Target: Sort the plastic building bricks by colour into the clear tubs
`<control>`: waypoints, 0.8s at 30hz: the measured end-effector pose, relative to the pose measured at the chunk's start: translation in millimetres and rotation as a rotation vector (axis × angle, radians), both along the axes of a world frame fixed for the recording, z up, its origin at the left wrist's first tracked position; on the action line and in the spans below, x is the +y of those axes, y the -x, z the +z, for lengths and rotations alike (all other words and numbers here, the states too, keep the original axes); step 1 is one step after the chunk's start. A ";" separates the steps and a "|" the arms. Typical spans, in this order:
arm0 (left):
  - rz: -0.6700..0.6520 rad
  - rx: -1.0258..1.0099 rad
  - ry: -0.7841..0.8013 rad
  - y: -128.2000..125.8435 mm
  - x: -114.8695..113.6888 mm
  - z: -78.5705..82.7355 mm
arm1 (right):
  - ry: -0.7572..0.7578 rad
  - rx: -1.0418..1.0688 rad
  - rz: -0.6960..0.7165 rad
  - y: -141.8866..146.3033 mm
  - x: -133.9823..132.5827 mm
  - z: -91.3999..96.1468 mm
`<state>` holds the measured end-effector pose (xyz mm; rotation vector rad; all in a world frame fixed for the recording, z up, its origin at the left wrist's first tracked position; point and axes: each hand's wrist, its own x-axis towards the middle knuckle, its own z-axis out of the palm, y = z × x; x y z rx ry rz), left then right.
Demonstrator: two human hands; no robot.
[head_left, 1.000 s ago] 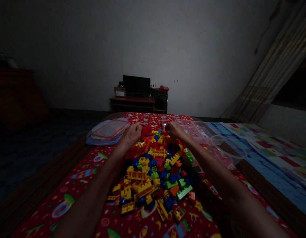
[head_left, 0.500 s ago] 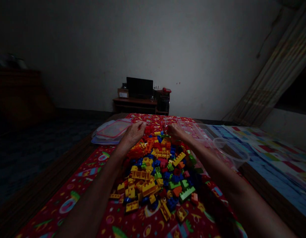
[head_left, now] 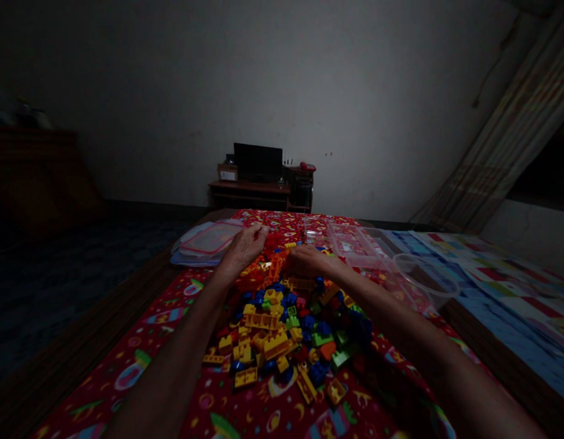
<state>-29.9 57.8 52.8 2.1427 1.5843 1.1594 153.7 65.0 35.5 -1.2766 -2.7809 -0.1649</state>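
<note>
A heap of plastic building bricks [head_left: 275,347] in yellow, blue, green, orange and red covers the middle of the red patterned tablecloth [head_left: 167,344]. My left hand [head_left: 247,245] hovers by the heap's far left edge, beside red and orange bricks [head_left: 254,275]. Its fingers are curled together, and I cannot make out what is between them. Over the far middle of the heap, my right hand [head_left: 306,261] reaches down among orange and yellow bricks. Its fingers are bent and closed, their tips hidden behind the hand.
Stacked clear lids [head_left: 208,241] lie left of my left hand. Clear plastic containers [head_left: 355,244] stand at the far right, with a round clear tub [head_left: 425,277] at the table's right edge. Beyond are a desk with a monitor [head_left: 258,161] and a patchwork-covered bed [head_left: 510,274].
My right hand has moved left and nearer, from beside the clear containers onto the middle of the brick heap. My left hand has stayed almost in place.
</note>
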 end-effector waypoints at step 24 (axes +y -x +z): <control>-0.220 0.176 0.084 -23.2 0.3 -18.6 | -0.052 0.416 -0.670 -178.9 -44.2 -7.7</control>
